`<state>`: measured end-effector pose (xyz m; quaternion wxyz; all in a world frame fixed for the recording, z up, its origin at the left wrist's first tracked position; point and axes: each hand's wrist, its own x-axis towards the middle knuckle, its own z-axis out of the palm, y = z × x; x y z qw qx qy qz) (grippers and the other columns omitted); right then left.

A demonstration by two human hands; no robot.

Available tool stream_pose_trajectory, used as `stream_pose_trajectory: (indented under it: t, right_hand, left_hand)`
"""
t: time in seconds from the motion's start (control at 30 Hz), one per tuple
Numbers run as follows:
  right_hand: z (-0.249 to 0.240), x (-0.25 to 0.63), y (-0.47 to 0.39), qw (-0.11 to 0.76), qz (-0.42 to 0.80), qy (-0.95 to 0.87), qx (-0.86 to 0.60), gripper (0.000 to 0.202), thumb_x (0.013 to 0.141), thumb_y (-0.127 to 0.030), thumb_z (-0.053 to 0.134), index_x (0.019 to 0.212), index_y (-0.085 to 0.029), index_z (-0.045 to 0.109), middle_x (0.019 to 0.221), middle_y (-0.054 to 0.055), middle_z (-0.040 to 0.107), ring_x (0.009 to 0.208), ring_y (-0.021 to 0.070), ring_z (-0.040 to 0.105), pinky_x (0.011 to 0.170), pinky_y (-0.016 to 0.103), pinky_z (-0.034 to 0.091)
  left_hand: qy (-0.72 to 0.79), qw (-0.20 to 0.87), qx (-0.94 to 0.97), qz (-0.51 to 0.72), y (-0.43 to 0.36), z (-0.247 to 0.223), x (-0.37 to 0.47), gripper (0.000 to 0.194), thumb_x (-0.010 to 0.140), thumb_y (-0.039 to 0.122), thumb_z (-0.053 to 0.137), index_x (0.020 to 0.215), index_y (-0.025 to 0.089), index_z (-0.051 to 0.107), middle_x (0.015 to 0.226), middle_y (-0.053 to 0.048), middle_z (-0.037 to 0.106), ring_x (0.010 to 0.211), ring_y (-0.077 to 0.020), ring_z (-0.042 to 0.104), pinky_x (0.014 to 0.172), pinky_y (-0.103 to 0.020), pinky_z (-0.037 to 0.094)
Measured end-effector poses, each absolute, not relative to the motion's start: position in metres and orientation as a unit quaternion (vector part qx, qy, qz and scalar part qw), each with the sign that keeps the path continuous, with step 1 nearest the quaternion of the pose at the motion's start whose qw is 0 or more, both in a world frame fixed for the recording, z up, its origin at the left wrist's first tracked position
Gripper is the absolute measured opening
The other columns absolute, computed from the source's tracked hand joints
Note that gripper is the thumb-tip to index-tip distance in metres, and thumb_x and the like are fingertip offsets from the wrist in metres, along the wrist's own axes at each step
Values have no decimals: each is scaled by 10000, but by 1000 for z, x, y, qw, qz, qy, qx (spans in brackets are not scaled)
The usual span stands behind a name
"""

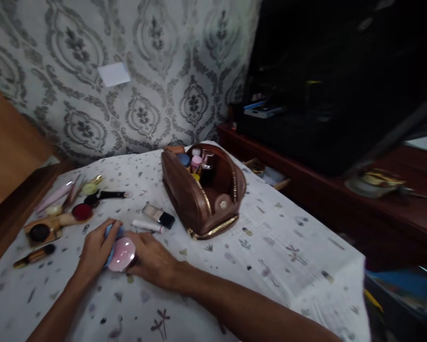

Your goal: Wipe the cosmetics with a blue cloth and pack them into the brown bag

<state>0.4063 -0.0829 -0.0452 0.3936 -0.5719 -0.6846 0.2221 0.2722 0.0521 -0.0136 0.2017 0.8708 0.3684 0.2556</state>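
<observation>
A round, shiny pink-lidded container [122, 254] is between my hands, near the table's front left. My right hand [151, 259] grips it from the right side. My left hand [97, 247] is closed on a light blue cloth [114, 233], which lies against the container's left side. Just beyond my hands lie a white tube [147, 225] and a foundation bottle [155, 214] with a black cap. The open brown cosmetic bag [202, 194] stands farther right, with several jars and bottles inside.
Several cosmetics lie at the left, among them a compact [39, 232], a dark red round item [82, 212], a black tube [112, 194] and a brush [34, 256]. A patterned cloth covers the table [270, 256]. Dark red furniture [306, 194] runs along the right.
</observation>
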Motion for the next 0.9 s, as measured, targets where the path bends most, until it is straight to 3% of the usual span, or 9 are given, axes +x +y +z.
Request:
stream_pose_trajectory:
  t: [0.13, 0.27, 0.43, 0.57, 0.77, 0.9]
  right_hand:
    - [-49, 404, -83, 412, 232, -672, -570, 821, 752, -168, 790, 1461, -167, 375, 1394, 156, 537, 1309, 298, 486, 1100, 463, 418]
    - [-55, 403, -81, 421, 230, -668, -568, 844, 755, -113, 752, 1488, -223, 350, 1409, 134, 524, 1345, 284, 467, 1138, 498, 388]
    - [-53, 402, -84, 399, 229, -668, -585, 817, 759, -101, 729, 1488, -196, 372, 1428, 141, 517, 1354, 283, 460, 1138, 471, 405]
    - [-53, 402, -85, 390, 205, -685, -580, 797, 770, -120, 721, 1485, -229, 387, 1431, 125, 515, 1343, 278, 474, 1120, 474, 429]
    - [-57, 400, -80, 386, 148, -712, -568, 720, 814, -159, 704, 1466, -249, 412, 1392, 137, 538, 1304, 295, 508, 1090, 508, 453]
    - [-55, 399, -74, 368, 129, -716, -580, 661, 815, -176, 717, 1420, -206, 453, 1336, 140, 577, 1250, 304, 539, 1056, 501, 479]
  left_hand:
    - [349, 207, 875, 263, 45, -10, 276, 392, 955, 474, 384, 871, 188, 639, 828, -27, 700, 796, -188, 648, 747, -268, 500]
    - [365, 110, 894, 235, 58, -9, 268, 305, 981, 347, 379, 949, 195, 641, 950, -44, 699, 908, -184, 652, 841, -277, 500]
    - [501, 4, 829, 246, 97, 1, 230, 271, 942, 253, 436, 1117, 179, 629, 1222, -132, 606, 1206, -287, 532, 1030, -406, 422]
    - [619, -49, 747, 237, 125, 6, 194, 383, 939, 327, 461, 1259, 141, 559, 1373, -227, 473, 1314, -394, 408, 1004, -525, 417]
    - [711, -35, 682, 170, 152, 1, 170, 560, 897, 541, 512, 1305, 158, 488, 1222, -240, 619, 1144, -406, 594, 867, -504, 498]
    - [727, -32, 671, 143, 162, -1, 172, 622, 857, 587, 538, 1296, 154, 457, 1214, -252, 642, 1116, -408, 632, 866, -509, 499]
